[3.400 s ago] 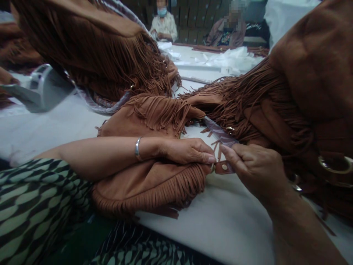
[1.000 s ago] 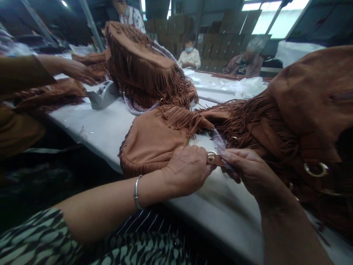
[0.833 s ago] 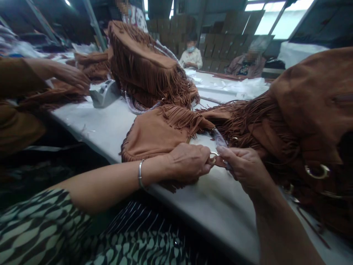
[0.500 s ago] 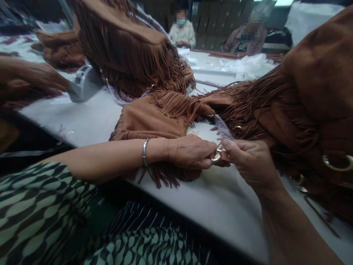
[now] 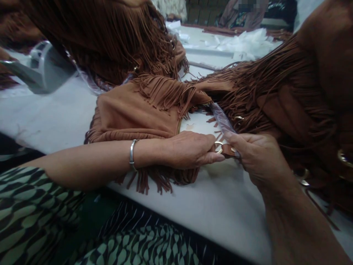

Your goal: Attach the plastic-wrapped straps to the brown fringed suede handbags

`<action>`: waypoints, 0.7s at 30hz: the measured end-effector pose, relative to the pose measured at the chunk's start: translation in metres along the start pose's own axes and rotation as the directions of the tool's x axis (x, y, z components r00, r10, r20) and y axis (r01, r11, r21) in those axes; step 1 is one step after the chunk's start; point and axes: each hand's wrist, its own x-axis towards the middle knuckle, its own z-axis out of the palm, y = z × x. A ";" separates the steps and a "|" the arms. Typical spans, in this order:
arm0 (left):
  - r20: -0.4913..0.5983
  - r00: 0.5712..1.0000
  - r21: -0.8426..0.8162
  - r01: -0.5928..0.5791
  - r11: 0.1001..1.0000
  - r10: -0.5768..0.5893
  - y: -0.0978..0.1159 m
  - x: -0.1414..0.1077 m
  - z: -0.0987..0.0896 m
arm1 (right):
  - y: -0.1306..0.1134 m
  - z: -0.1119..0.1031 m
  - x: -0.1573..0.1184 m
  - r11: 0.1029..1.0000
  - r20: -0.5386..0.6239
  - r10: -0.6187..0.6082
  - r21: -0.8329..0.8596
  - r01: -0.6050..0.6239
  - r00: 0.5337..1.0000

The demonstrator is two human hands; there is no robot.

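A brown fringed bag (image 5: 138,110) lies on the table in front of me. My left hand (image 5: 187,149), with a silver bracelet at the wrist, reaches across its near side and pinches a gold ring (image 5: 218,143) between thumb and fingers. A short brown leather tab (image 5: 228,150) runs from the ring to my right hand (image 5: 256,152). That hand is closed around the end of the strap (image 5: 220,117), which is wrapped in clear plastic and comes down from the bag's far right corner. The fingertips of my right hand are partly hidden.
More brown fringed bags are heaped at the back left (image 5: 110,40) and on the right (image 5: 311,73). A co-worker's hand (image 5: 4,60) is at the left edge by a grey tool (image 5: 41,68). White crumpled wrapping (image 5: 245,42) lies across the table, near a seated person (image 5: 244,14).
The view has tipped downward. The gold ring and leather tab show more plainly between my hands, which keep their grip. At the left, the co-worker's hand and grey tool have shifted toward the edge.
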 end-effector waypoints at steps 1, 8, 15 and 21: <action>-0.009 0.999 -0.001 0.032 0.999 -0.032 0.000 0.001 0.001 | 0.000 0.002 -0.001 1.000 -0.057 -0.020 -0.012 0.019 0.998; -0.095 0.987 0.073 0.134 0.988 -0.126 0.004 -0.001 0.007 | -0.001 0.018 -0.014 0.931 -0.298 -0.290 -0.307 0.196 0.910; -0.115 0.989 0.162 0.112 0.980 -0.094 0.002 -0.001 0.007 | 0.002 0.020 -0.015 0.929 -0.239 -0.290 -0.303 0.213 0.927; 0.033 0.998 0.165 -0.055 0.985 0.050 -0.001 0.000 0.002 | 0.002 0.015 -0.009 0.942 -0.160 -0.300 -0.207 0.265 0.940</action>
